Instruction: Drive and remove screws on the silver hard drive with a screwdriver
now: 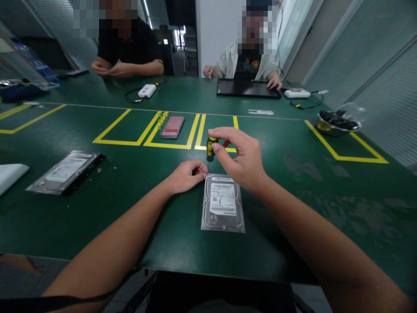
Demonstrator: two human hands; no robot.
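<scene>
A silver hard drive (223,200) lies flat on the green table in front of me, its white label facing up. My right hand (243,156) grips a small black and yellow screwdriver (211,150), with the fingertips around and on top of its handle. The screwdriver stands nearly upright, its thin shaft pointing down at the drive's far left corner. At that same corner, my left hand (189,176) has its fingers curled and pinched together beside the shaft's tip. Whatever is between those fingers is hidden.
Another hard drive (61,171) lies to the left near a white object (11,176). Beyond are a reddish box (173,127) within yellow tape and a bowl of dark items (339,121). Two people sit opposite, one touching a black panel (247,88).
</scene>
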